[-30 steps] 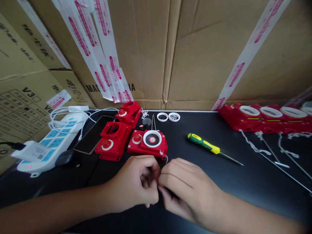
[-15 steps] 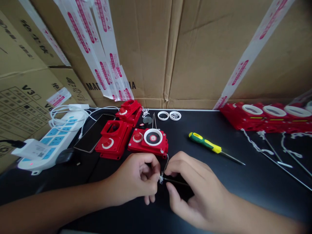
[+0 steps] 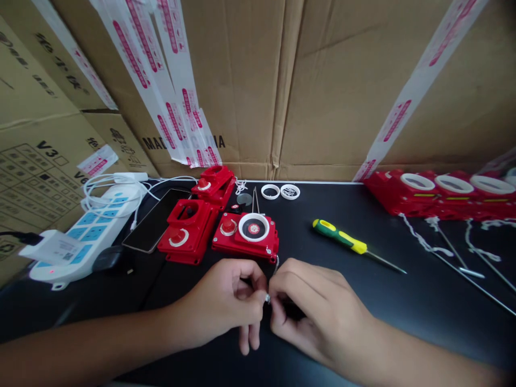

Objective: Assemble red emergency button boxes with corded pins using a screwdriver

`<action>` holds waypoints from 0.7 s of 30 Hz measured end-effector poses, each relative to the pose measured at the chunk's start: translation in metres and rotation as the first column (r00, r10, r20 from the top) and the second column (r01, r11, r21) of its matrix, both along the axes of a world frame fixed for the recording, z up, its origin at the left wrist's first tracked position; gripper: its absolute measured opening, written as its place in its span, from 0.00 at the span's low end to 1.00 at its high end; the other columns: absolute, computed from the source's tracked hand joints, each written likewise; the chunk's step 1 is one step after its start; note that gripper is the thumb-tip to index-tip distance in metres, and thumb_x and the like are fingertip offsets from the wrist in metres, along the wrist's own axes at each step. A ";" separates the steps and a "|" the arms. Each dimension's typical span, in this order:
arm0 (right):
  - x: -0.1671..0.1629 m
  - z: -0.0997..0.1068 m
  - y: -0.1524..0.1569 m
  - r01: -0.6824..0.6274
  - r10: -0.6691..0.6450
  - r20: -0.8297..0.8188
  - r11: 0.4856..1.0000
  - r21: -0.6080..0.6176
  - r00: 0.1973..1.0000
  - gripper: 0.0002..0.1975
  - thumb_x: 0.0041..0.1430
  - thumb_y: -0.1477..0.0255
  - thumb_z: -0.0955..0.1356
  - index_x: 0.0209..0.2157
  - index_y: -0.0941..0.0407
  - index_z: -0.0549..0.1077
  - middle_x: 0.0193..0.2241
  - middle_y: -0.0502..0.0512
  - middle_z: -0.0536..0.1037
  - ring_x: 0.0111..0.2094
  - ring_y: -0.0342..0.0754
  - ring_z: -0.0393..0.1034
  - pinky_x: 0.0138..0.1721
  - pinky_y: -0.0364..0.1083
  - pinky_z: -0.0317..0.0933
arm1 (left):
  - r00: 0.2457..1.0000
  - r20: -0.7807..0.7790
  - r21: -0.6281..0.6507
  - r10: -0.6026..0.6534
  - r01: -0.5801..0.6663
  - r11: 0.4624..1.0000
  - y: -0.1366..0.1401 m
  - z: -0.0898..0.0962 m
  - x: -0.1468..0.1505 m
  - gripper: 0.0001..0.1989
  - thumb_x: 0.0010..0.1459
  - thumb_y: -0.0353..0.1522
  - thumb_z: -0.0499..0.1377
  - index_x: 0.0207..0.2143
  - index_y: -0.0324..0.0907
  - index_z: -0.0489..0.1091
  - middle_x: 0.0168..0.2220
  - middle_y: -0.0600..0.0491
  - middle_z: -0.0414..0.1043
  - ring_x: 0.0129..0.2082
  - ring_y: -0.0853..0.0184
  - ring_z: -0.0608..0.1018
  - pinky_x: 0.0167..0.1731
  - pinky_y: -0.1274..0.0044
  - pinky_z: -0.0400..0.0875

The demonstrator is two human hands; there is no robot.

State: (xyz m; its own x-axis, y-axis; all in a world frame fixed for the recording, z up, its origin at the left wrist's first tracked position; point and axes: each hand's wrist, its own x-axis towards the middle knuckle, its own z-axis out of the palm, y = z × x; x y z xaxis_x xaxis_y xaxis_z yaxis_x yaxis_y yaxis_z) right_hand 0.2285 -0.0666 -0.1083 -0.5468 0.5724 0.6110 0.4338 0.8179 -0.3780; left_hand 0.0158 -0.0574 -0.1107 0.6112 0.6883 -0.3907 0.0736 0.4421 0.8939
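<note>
Just in front of the nearest red box (image 3: 223, 244), my two hands meet at a small knot of white string (image 3: 267, 298). My left hand (image 3: 228, 295) pinches the string from the left between thumb and forefinger, with its lower fingers hanging down. From the right, my right hand (image 3: 318, 306) closes thumb and forefinger on the string at the same knot. A short length of this string runs up to the right corner of the red box. That box has a red knob and a round white ring around a dark window. My right hand hides whatever lies beneath it.
A green-yellow screwdriver (image 3: 341, 236) lies to the right. Several red boxes (image 3: 443, 201) with strings and metal rods stand at far right. More red boxes (image 3: 187, 236), a phone (image 3: 157, 220) and a power strip (image 3: 88, 231) are left. White rings (image 3: 270, 192) lie behind.
My right hand has moved left, and its thumb and forefinger have closed at the knot. The thin metal rod seen between the hands is now covered.
</note>
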 end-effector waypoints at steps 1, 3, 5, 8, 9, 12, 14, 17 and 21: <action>-0.001 0.000 0.000 0.002 -0.002 0.002 1.000 0.017 1.000 0.07 0.65 0.82 0.68 0.35 0.56 0.72 0.29 0.51 0.73 0.27 0.44 0.63 0.28 0.45 0.60 | 1.000 -0.004 0.001 0.005 -0.005 1.000 -0.001 0.000 0.001 0.10 0.60 0.33 0.66 0.34 0.41 0.67 0.17 0.59 0.73 0.13 0.72 0.75 0.14 0.85 0.69; -0.003 0.002 0.000 -0.002 0.002 0.005 0.999 0.045 1.000 0.07 0.63 0.83 0.67 0.35 0.57 0.74 0.28 0.51 0.72 0.27 0.45 0.61 0.28 0.46 0.59 | 1.000 -0.004 0.003 0.027 -0.027 1.000 -0.002 0.000 0.002 0.09 0.58 0.31 0.65 0.34 0.41 0.66 0.17 0.59 0.72 0.14 0.72 0.76 0.14 0.86 0.70; -0.004 0.003 0.000 -0.012 0.011 0.010 0.998 0.056 1.000 0.08 0.62 0.83 0.66 0.35 0.57 0.74 0.28 0.51 0.72 0.27 0.45 0.60 0.28 0.47 0.58 | 0.998 -0.001 0.003 0.055 -0.055 0.998 -0.003 0.000 0.004 0.09 0.54 0.27 0.65 0.33 0.42 0.66 0.17 0.61 0.72 0.15 0.72 0.77 0.14 0.86 0.72; -0.005 0.003 0.000 -0.037 0.037 -0.005 0.999 0.033 0.999 0.09 0.63 0.83 0.66 0.35 0.56 0.74 0.29 0.51 0.72 0.28 0.45 0.61 0.28 0.46 0.59 | 0.997 -0.008 0.015 0.081 -0.081 0.997 -0.005 0.000 0.005 0.11 0.49 0.24 0.65 0.32 0.42 0.66 0.18 0.62 0.71 0.16 0.71 0.78 0.14 0.85 0.75; -0.005 0.003 0.000 -0.043 0.043 -0.019 0.999 0.012 0.999 0.09 0.63 0.83 0.66 0.35 0.56 0.74 0.29 0.51 0.72 0.28 0.45 0.62 0.29 0.46 0.59 | 0.997 -0.005 0.019 0.081 -0.081 0.997 -0.005 0.001 0.004 0.11 0.49 0.25 0.65 0.32 0.42 0.65 0.19 0.62 0.71 0.16 0.71 0.79 0.14 0.84 0.76; -0.002 0.002 0.002 -0.056 0.052 -0.062 0.997 -0.052 0.997 0.09 0.62 0.83 0.67 0.38 0.55 0.73 0.30 0.50 0.73 0.28 0.44 0.65 0.30 0.45 0.61 | 0.998 0.050 0.033 0.043 -0.045 0.998 -0.005 0.001 0.001 0.09 0.59 0.31 0.65 0.36 0.41 0.66 0.20 0.59 0.73 0.17 0.72 0.78 0.16 0.85 0.77; 0.000 0.002 0.003 -0.054 0.049 -0.075 0.996 -0.076 0.996 0.09 0.63 0.83 0.67 0.38 0.55 0.72 0.30 0.50 0.73 0.28 0.43 0.65 0.30 0.44 0.61 | 0.996 0.094 0.059 0.011 -0.017 0.998 -0.004 0.001 -0.001 0.11 0.64 0.36 0.64 0.39 0.41 0.66 0.21 0.57 0.74 0.18 0.72 0.79 0.18 0.84 0.78; 0.002 0.002 0.003 -0.047 0.042 -0.072 0.996 -0.078 0.997 0.08 0.63 0.82 0.68 0.38 0.54 0.71 0.30 0.49 0.73 0.29 0.43 0.66 0.31 0.45 0.61 | 0.996 0.094 0.080 0.004 -0.012 0.997 -0.002 0.000 -0.001 0.13 0.65 0.37 0.67 0.39 0.40 0.67 0.24 0.57 0.74 0.20 0.71 0.80 0.18 0.84 0.79; 0.002 0.001 0.003 -0.040 0.036 -0.061 0.997 -0.061 0.997 0.08 0.64 0.82 0.68 0.38 0.54 0.71 0.30 0.50 0.73 0.29 0.44 0.66 0.32 0.45 0.61 | 0.994 0.104 0.052 0.023 -0.029 0.998 0.000 -0.001 0.000 0.12 0.63 0.34 0.68 0.36 0.39 0.67 0.25 0.57 0.74 0.19 0.71 0.81 0.16 0.85 0.77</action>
State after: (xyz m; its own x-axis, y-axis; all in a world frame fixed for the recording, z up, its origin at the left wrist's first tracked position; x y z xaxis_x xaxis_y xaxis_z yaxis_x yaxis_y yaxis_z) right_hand 0.2303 -0.0635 -0.1070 -0.5327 0.5895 0.6072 0.3779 0.8077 -0.4526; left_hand 0.0158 -0.0574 -0.1118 0.6280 0.7227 -0.2887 -0.0316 0.3943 0.9184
